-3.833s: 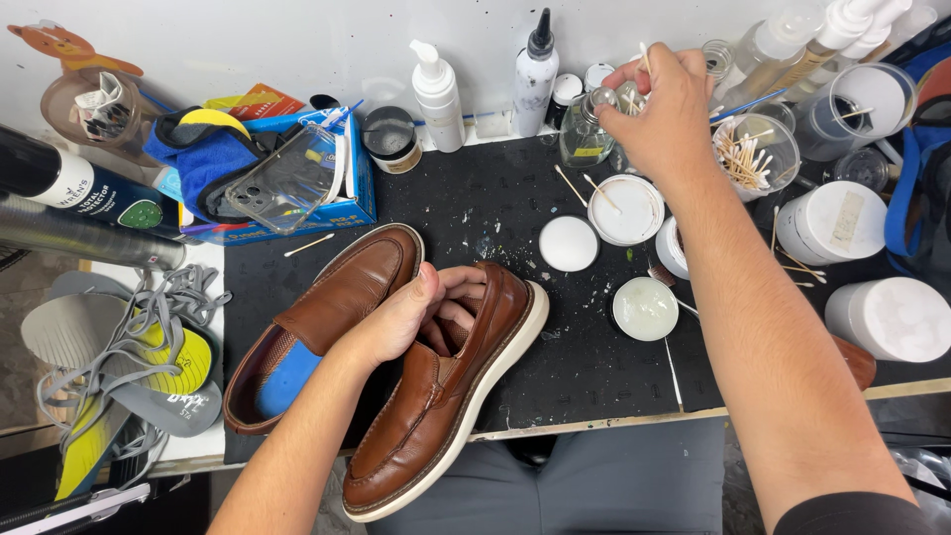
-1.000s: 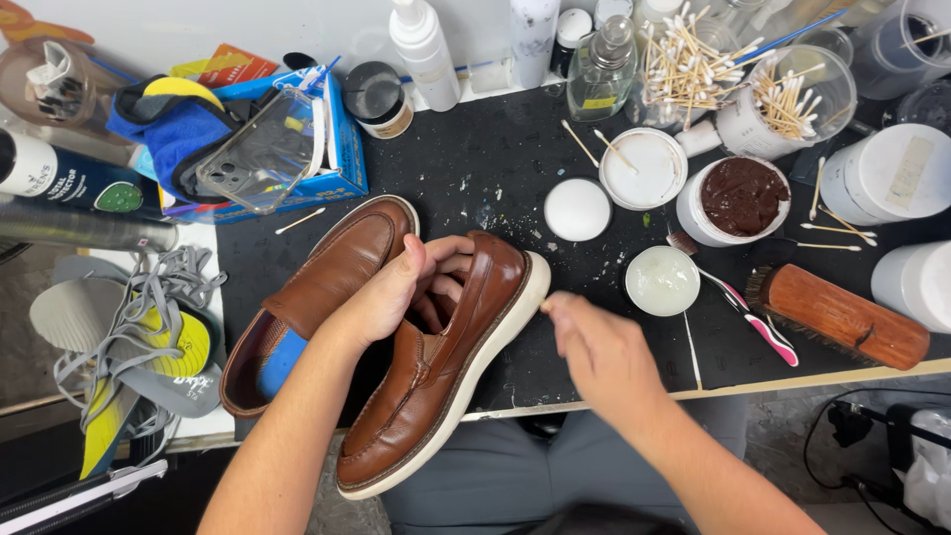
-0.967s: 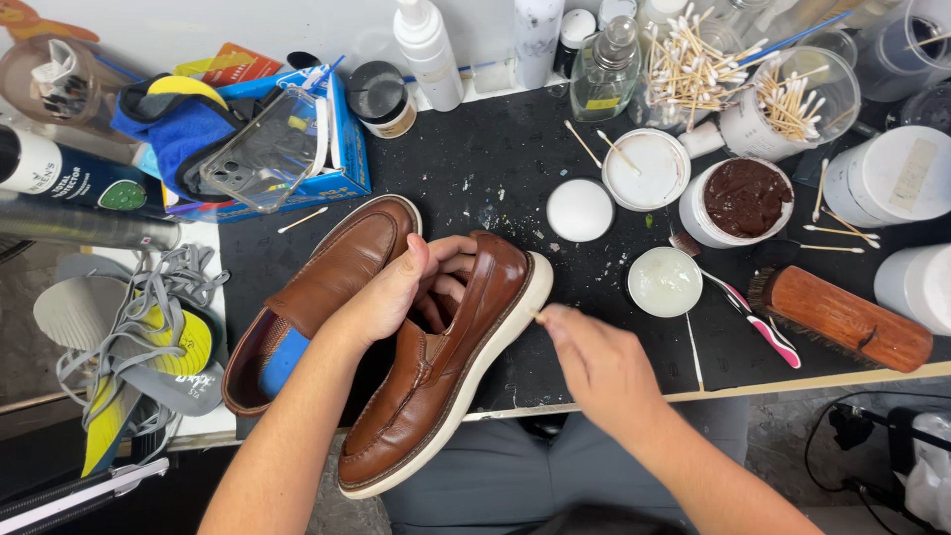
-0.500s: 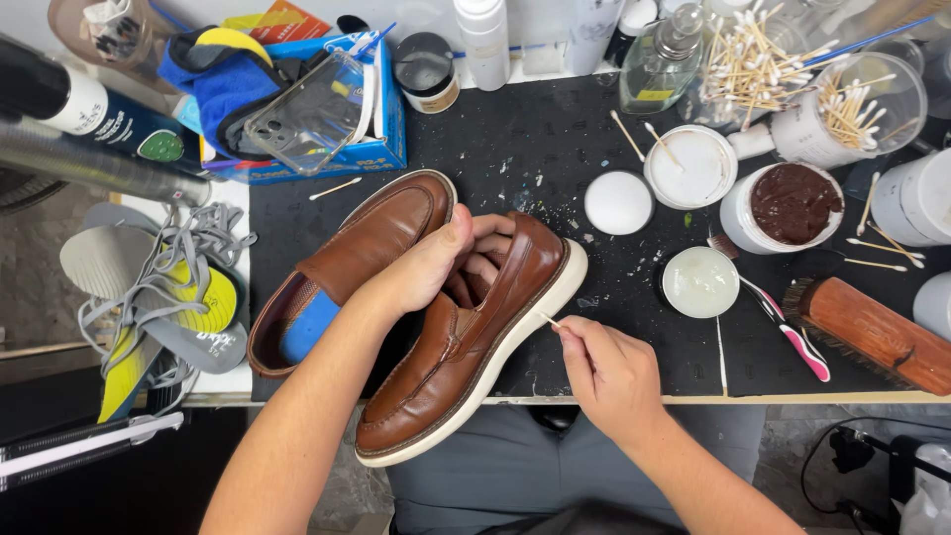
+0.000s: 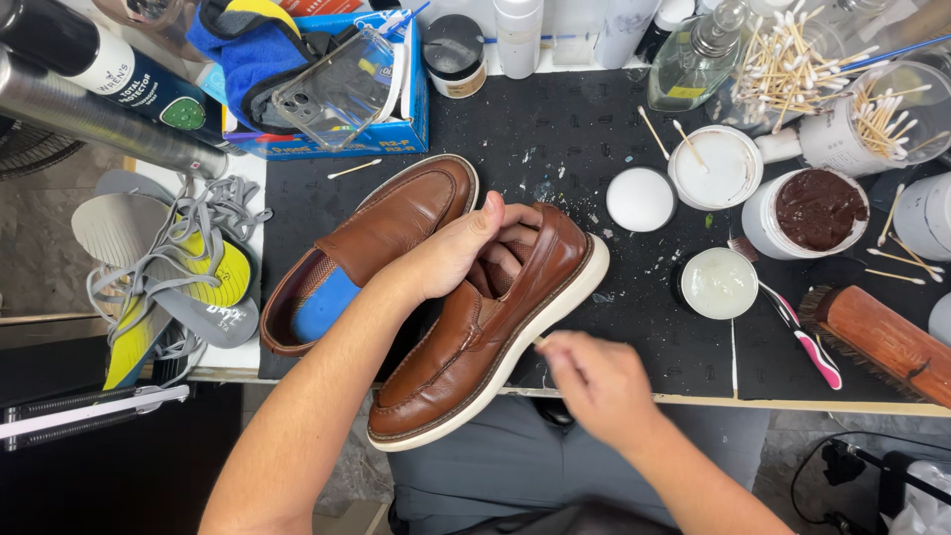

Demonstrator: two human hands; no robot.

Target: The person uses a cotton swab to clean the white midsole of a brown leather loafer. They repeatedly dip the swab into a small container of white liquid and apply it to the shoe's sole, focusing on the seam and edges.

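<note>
At centre, left hand (image 5: pixel 461 253) fingers curled inside brown shoe (image 5: pixel 485 332); at 5 o'clock, right hand (image 5: pixel 594 381) pinches cotton swab (image 5: pixel 540 342) against its white sole.

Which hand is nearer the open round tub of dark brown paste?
Right. The right hand is at the held brown loafer's white sole, below-left of the round tub of dark brown paste; the left hand, gripping the loafer's opening, is farther left.

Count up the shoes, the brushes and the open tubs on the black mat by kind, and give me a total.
Brown shoes: 2, one held by the left hand at, one lying beside it
Brushes: 2, a wooden brush and a toothbrush
Open tubs: 2, brown paste and pale cream
Total: 6
</note>
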